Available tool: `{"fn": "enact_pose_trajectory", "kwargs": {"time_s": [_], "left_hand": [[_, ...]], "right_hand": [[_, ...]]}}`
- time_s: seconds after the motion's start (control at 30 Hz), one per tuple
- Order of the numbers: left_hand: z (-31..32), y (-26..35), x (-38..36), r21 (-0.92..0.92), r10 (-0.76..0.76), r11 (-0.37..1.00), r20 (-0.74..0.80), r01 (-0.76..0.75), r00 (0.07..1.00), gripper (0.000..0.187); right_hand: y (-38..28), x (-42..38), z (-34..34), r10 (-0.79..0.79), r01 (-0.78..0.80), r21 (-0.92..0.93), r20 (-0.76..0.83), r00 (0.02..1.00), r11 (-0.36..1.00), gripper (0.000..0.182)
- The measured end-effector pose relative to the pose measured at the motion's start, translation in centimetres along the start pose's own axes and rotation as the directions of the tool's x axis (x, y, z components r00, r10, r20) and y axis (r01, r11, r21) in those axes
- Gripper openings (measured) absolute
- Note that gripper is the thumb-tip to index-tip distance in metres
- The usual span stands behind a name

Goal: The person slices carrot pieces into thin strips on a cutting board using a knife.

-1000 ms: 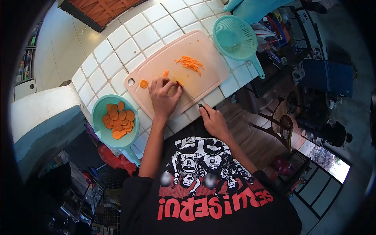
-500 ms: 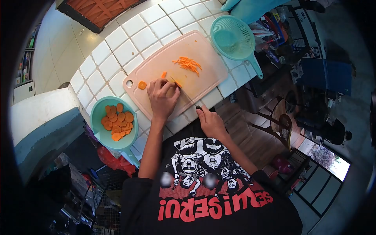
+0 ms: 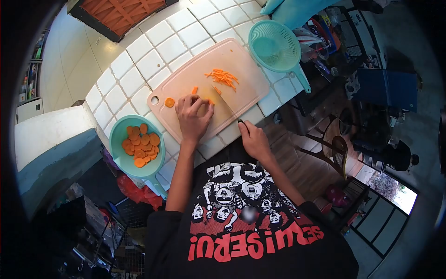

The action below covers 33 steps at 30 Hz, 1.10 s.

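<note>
Two hands at work: our left hand [image 3: 193, 117] pins a carrot piece [image 3: 210, 101] on the cutting board [image 3: 186, 79], our right hand [image 3: 253, 139], closed on the knife [image 3: 228, 109], has lifted the blade slightly rightward between strokes.

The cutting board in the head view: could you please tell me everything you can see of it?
The cutting board is a pale pink rectangular slab that looks like plastic, with rounded corners and a hanging hole near one corner. It lies flat, set askew on the white tiled counter. A pile of thin carrot strips sits on it, with one round carrot slice near the hole. The left hand presses down on it, and the knife held by the right hand lies across its near edge.
</note>
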<state>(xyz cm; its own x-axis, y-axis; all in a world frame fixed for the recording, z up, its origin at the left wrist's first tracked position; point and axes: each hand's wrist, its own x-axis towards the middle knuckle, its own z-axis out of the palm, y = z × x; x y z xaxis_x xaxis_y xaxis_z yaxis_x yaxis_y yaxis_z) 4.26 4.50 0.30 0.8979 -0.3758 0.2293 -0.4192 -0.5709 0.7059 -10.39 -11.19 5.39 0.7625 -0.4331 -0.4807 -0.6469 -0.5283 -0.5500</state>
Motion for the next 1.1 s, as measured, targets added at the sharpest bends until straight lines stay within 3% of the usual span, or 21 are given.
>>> {"fn": "enact_pose_trajectory", "kwargs": {"time_s": [0.57,0.83,1.1], "left_hand": [[0.1,-0.3,0.1,-0.021,-0.003,1.000,-0.017,0.003,1.000,0.016],[0.0,-0.2,0.1,-0.038,0.008,0.999,-0.022,-0.009,1.000,0.016],[-0.1,-0.1,0.4,-0.036,0.002,0.999,-0.014,-0.003,1.000,0.015]], "right_hand": [[-0.5,-0.6,0.3,-0.026,0.027,-0.008,0.101,0.995,1.000,0.043],[-1.4,-0.7,0.0,0.010,0.006,-0.109,0.149,0.989,0.994,0.041],[-1.2,-1.0,0.1,-0.003,0.012,-0.105,0.081,0.997,0.994,0.044]]}}
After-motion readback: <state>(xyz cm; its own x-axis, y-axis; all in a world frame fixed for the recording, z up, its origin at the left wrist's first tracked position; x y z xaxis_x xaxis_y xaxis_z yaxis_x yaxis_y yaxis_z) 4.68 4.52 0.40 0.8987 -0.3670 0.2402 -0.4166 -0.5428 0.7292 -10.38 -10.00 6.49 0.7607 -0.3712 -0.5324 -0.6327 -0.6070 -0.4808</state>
